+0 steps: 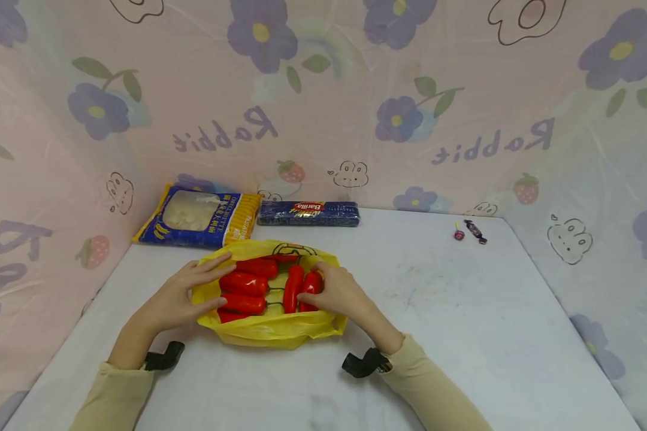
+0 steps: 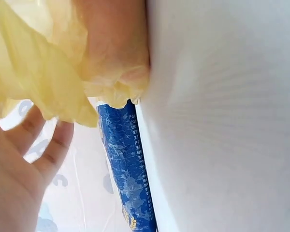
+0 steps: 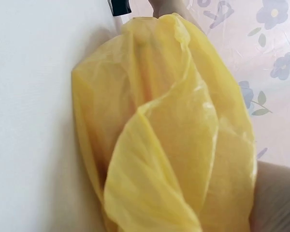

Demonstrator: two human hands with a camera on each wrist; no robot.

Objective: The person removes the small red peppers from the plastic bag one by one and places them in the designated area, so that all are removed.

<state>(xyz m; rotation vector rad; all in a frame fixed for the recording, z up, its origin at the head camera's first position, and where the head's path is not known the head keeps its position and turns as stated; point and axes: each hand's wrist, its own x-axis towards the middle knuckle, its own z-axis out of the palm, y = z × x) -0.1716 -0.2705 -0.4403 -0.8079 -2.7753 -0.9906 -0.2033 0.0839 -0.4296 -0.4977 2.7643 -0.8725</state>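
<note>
A yellow plastic bag [image 1: 272, 332] lies with its mouth open toward the head camera, several red peppers [image 1: 245, 283] with dark stems inside it. My left hand [image 1: 180, 293] is at the bag's left rim, thumb and fingers spread apart and reaching over the edge beside the peppers. At the right side, my right hand [image 1: 341, 292] reaches inside the rim, thumb and fingers either side of the rightmost red pepper [image 1: 311, 284]. In the left wrist view the yellow bag [image 2: 43, 63] hides the fingertips; in the right wrist view the bag [image 3: 183, 130] covers most of the hand.
Behind the bag at the left lies a blue and yellow orecchiette pasta packet [image 1: 191, 216]. Next to it is a dark blue Barilla spaghetti pack [image 1: 308, 214]. A small lollipop [image 1: 459, 234] and a dark wrapped candy [image 1: 475, 231] lie at the back right of the white table [image 1: 463, 335]. Patterned cloth walls surround the table.
</note>
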